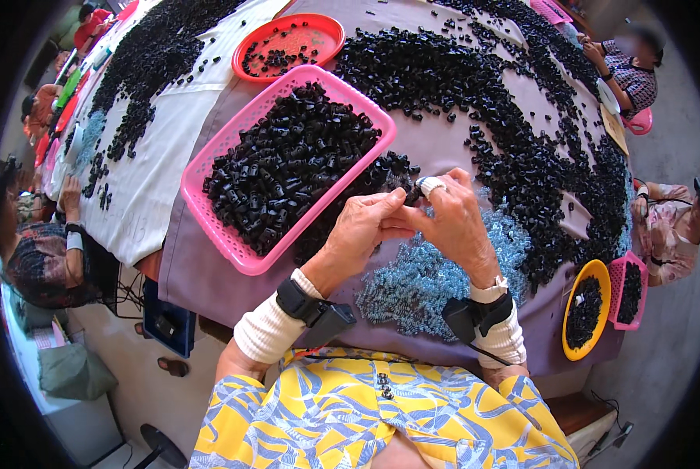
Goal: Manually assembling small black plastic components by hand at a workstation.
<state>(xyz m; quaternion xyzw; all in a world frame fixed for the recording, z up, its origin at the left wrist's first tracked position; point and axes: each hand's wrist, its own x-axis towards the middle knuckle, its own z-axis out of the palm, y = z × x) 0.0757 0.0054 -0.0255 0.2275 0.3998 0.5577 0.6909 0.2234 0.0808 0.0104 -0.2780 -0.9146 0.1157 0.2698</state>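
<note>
One pink basket (209, 227) heaped with black plastic fittings (287, 160), left of the fingers (387, 204), may spill if the left forearm (270, 328) knocks it. Beyond the fingers, a red tray (323, 39) holds scattered fittings; right of them, a yellow tray (576, 354) holds black pieces (584, 313). Left hand (363, 225) and right hand (455, 223) pinch what looks like a small black part (413, 192) — a slack grip could lose it among blue springs (436, 281) just below.
</note>
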